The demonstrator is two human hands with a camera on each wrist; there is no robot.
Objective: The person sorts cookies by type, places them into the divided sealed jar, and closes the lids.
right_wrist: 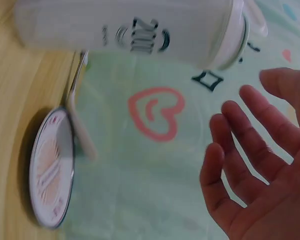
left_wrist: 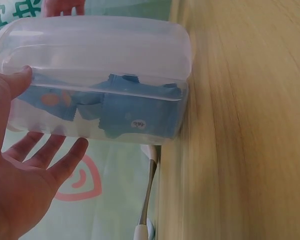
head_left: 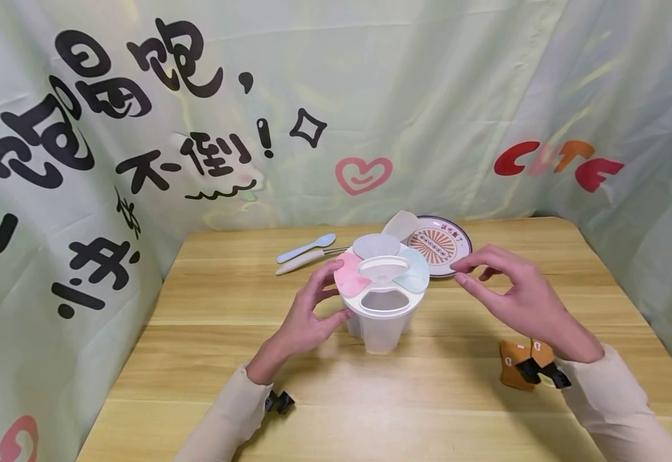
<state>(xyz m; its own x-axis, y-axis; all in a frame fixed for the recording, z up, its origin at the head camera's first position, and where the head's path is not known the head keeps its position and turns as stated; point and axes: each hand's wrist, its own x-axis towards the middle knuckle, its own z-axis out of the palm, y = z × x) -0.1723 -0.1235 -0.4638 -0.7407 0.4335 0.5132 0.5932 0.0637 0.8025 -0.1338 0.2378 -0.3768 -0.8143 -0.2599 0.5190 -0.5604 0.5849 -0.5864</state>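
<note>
A translucent storage box made of several compartments, with pink, blue and white flip lids, stands on the table. My left hand grips its left side, fingers at the lid rim and thumb lower at the front. The front compartment's opening is uncovered, its white lid flipped back. In the left wrist view, blue packets show through the box's wall. To the right of the box, my right hand hovers with loosely bent fingers and holds nothing. Brown packets lie below the right wrist.
Behind the box lie a blue spoon and a spatula with a pale handle and white head. A round patterned plate is at the back right. A printed cloth curtain surrounds the wooden table.
</note>
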